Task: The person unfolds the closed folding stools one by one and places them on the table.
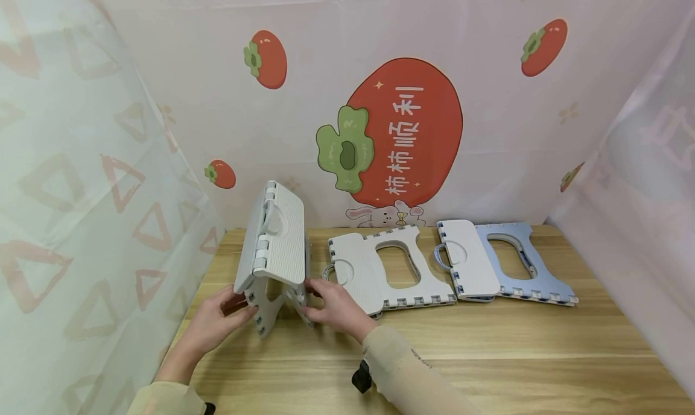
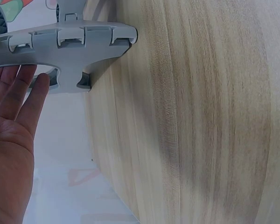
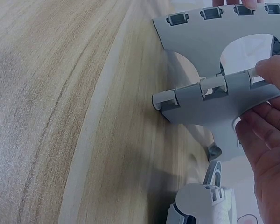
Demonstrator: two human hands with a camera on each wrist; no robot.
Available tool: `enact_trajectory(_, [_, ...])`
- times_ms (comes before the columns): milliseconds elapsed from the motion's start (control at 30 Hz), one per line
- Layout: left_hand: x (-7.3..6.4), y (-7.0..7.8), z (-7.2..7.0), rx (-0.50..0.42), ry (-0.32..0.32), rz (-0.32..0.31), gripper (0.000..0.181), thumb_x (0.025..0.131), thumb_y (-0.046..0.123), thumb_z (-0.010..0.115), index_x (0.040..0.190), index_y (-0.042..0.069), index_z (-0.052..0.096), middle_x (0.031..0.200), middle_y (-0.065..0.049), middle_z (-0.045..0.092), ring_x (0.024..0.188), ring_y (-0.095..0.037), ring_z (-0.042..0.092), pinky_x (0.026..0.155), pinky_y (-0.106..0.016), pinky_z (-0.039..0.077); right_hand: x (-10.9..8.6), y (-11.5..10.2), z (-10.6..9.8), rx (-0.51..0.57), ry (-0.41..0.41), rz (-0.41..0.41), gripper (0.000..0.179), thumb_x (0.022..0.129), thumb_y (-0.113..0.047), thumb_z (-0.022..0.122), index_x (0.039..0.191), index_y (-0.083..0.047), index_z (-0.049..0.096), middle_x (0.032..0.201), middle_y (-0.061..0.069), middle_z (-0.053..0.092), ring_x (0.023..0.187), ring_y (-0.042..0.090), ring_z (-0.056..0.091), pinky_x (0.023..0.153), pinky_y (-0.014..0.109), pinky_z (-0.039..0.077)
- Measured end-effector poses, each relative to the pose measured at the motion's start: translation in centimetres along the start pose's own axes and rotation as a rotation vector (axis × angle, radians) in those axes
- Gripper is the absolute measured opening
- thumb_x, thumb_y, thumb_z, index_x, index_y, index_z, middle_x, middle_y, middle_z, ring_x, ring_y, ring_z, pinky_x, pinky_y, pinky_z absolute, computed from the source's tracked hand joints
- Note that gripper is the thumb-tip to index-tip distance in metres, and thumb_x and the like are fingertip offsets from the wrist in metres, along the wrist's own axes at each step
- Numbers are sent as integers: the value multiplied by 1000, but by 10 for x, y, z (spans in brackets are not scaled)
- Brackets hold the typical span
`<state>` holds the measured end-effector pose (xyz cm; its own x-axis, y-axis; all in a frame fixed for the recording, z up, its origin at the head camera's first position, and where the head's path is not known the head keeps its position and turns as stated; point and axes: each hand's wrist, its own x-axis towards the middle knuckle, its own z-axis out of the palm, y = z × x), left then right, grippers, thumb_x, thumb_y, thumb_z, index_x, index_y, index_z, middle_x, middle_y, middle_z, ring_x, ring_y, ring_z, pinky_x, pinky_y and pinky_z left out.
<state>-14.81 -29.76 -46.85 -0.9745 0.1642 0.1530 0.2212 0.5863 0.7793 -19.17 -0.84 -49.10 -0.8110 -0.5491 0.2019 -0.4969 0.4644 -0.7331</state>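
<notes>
A grey-white folding step stool stands partly unfolded at the left of the table, its two top halves sloping like a roof from a hinged ridge with a carry loop. My left hand grips its left leg panel, fingers curling behind the hinged edge in the left wrist view. On the other side, my right hand pinches the right leg panel, thumb on one face and fingers on the other. Both leg panels angle downward with a gap between them.
A folded white step stool lies flat just right of my right hand. Beyond it lies another folded stool, white and blue. The wooden table meets a printed cloth backdrop behind and cloth at both sides.
</notes>
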Motion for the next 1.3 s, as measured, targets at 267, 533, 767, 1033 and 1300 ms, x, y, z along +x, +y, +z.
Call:
enact_trajectory(267, [-1, -2, 0, -15, 4, 7, 50, 92, 19, 79, 137, 5, 63, 131, -15, 67, 111, -3, 64, 93, -31, 59, 0, 0, 0, -10, 0, -2, 42, 95, -21, 75, 133, -10, 62, 130, 4, 67, 120, 17, 64, 102, 24, 52])
enact_trajectory(533, [-1, -6, 1, -24, 15, 28, 47, 92, 16, 79, 135, 3, 63, 129, -16, 67, 109, 1, 63, 92, -34, 59, -1, 0, 0, -9, -1, 5, 40, 95, -22, 75, 131, -11, 62, 128, 2, 67, 119, 16, 64, 102, 25, 52])
enact_trajectory(767, [-2, -6, 0, -27, 15, 16, 48, 92, 17, 79, 135, 5, 63, 130, -15, 66, 109, 2, 62, 92, -29, 58, -1, 0, -1, -18, 5, -7, 39, 95, -22, 75, 130, -11, 63, 127, 2, 68, 119, 16, 64, 101, 24, 52])
enact_trajectory(1033, [-2, -7, -1, -22, 20, 28, 48, 92, 17, 78, 135, 4, 63, 130, -16, 67, 109, 2, 62, 91, -24, 57, -1, -1, -1, -19, 9, -7, 39, 94, -21, 75, 130, -10, 63, 127, 2, 67, 119, 16, 64, 101, 24, 52])
enact_trajectory(1300, [-1, -8, -2, -18, 22, 40, 48, 92, 15, 79, 135, 3, 63, 129, -16, 67, 108, 2, 63, 91, -23, 56, -1, -2, -2, -32, 10, -3, 40, 94, -21, 75, 131, -10, 63, 127, 3, 68, 118, 16, 65, 101, 24, 52])
